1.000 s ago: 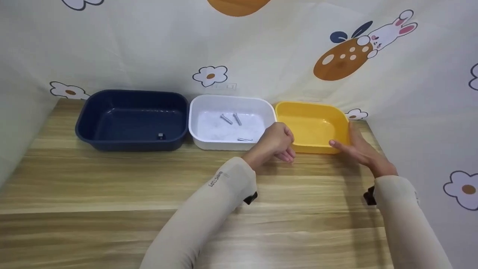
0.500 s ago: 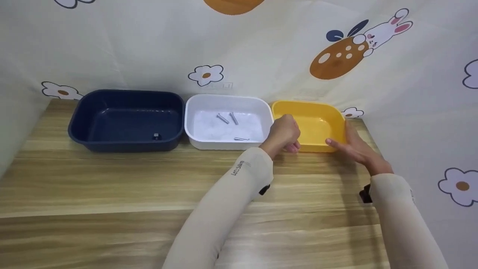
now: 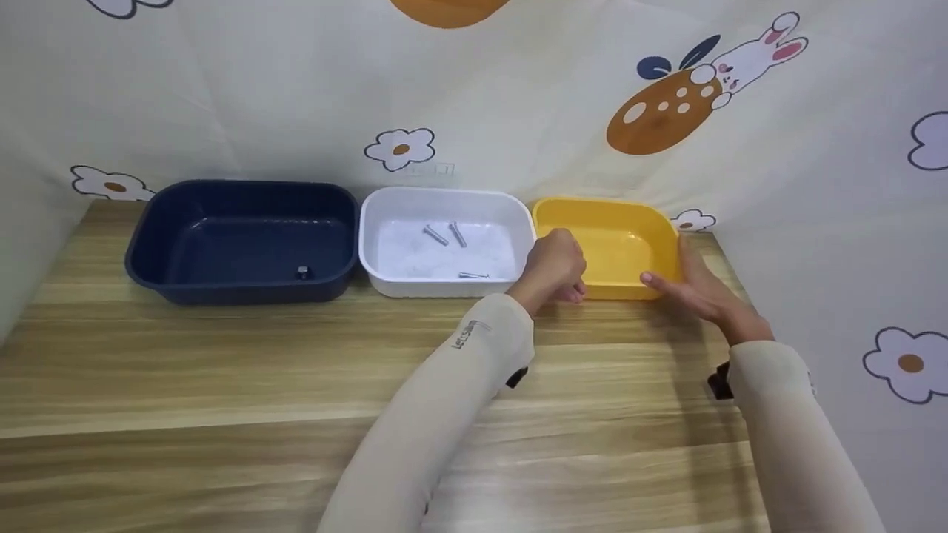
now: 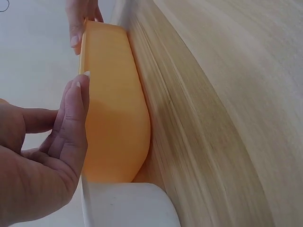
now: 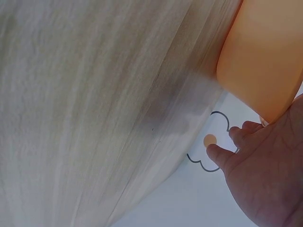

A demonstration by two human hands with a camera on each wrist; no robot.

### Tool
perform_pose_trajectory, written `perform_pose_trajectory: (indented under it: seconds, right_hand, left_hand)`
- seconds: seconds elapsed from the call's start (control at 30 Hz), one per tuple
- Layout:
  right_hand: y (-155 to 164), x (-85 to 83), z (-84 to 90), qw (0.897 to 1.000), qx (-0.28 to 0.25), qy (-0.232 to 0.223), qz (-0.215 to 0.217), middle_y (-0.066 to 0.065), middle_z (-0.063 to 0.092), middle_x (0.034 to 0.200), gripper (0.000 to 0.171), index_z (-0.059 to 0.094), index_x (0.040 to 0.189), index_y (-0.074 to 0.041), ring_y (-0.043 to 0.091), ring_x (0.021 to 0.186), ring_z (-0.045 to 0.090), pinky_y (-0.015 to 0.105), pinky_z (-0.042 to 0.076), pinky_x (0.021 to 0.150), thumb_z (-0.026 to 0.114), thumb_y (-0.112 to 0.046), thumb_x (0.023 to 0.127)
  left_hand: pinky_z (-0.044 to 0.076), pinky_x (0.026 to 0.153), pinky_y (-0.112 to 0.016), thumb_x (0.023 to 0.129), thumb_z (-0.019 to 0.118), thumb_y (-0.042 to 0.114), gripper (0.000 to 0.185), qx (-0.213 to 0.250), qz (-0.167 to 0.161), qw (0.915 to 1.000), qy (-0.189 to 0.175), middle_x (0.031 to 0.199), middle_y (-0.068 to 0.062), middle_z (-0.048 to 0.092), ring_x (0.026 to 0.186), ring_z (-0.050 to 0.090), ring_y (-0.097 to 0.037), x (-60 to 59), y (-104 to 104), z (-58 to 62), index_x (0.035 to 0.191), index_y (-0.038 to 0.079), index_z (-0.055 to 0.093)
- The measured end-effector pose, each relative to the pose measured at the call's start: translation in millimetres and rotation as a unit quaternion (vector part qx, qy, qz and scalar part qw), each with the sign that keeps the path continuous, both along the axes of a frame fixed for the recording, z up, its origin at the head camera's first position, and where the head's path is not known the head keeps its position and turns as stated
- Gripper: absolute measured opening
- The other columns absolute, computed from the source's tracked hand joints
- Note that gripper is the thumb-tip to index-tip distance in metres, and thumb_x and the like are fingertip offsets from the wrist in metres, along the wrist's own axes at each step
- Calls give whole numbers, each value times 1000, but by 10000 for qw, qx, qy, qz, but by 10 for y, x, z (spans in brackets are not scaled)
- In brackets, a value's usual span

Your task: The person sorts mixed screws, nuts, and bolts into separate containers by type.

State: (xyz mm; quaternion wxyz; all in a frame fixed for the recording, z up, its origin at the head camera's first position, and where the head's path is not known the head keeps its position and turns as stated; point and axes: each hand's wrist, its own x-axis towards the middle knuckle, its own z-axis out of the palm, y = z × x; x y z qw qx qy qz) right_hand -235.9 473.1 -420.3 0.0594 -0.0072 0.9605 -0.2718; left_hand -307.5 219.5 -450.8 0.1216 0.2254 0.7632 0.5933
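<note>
Where the wooden table meets the cartoon-printed backdrop, three tubs stand in a row: navy tub at left, white tub in the middle, yellow tub at right. The white and yellow tubs touch side by side; the navy one sits just beside the white.

Left hand: at the yellow tub's near-left corner, by the seam with the white tub. Fingers loosely curled in the head view; in the left wrist view they lie fairly straight alongside the tub's rim. Whether they actually touch or hold the rim, cannot tell. Nothing else in the hand.

Right hand: set against the yellow tub's right side, fingers extended and relaxed along the wall, thumb toward the near-right corner. Flat contact rather than a closed grasp. In the left wrist view its fingertips show at the far rim.

Yellow tub: upright on the table, at the right end of the row, close to the backdrop. Interior looks bare.

White tub holds three bolts, two lying near each other toward the back, one apart at the front. Navy tub holds one small metal piece near its front wall.

Both forearms in pale sleeves
</note>
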Motion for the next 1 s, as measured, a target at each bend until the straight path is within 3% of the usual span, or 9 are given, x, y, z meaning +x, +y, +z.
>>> perform_pose_trajectory:
  seconds: [0.03,0.07,0.17,0.4,0.5,0.73,1.0]
  right_hand:
    - [0,0,1,10000,9,-5,-4,24,0,161,104,-11,155,-8,44,145,10,64,9,115,58,-53,91]
    - [1,0,1,10000,28,-19,-12,25,-1,161,105,-12,155,-8,45,145,10,64,9,115,58,-53,91]
    - [0,-4,-1,10000,40,-51,-35,24,-3,161,105,-13,155,-8,45,145,9,64,9,115,58,-54,91]
    - [-11,-29,-13,10000,-18,77,-2,24,0,161,105,-10,155,-7,44,145,11,64,9,115,59,-52,91]
    - [-16,-28,-22,9999,-51,95,-3,24,2,161,104,-9,156,-8,43,145,12,63,10,115,59,-52,91]
    - [2,0,-5,9999,-117,32,14,22,-3,162,104,-12,155,-9,42,146,7,62,8,116,59,-51,92]
    - [-4,-4,-17,9997,-161,144,75,23,3,161,102,-6,156,-7,42,145,12,63,9,115,61,-48,91]
  left_hand:
    - [56,61,-19,94,58,7,12,-878,263,9944,-518,66,-4,71,59,70,-12,134,-73,254,85,6,66]
    - [56,62,-20,95,57,11,12,-1581,430,9818,-958,67,-5,72,60,70,-14,262,-140,486,88,9,66]
    - [55,61,-18,97,54,10,14,-1979,566,9738,-962,76,-8,74,67,73,-18,417,-246,735,101,7,67]
    - [50,43,-19,96,53,8,11,-1657,494,9749,-1401,69,-9,72,52,67,-15,393,-283,698,104,8,62]
    - [52,45,-22,95,53,7,7,-1496,494,9738,-1642,63,-7,69,45,63,-14,408,-309,708,99,8,60]
    - [56,49,-28,95,52,5,5,-1125,244,9791,-1675,60,-10,68,45,63,-17,473,-417,708,93,7,56]
    - [56,50,-27,97,57,11,5,-1193,-86,9785,-1679,65,-11,69,50,65,-18,571,-611,738,97,6,57]
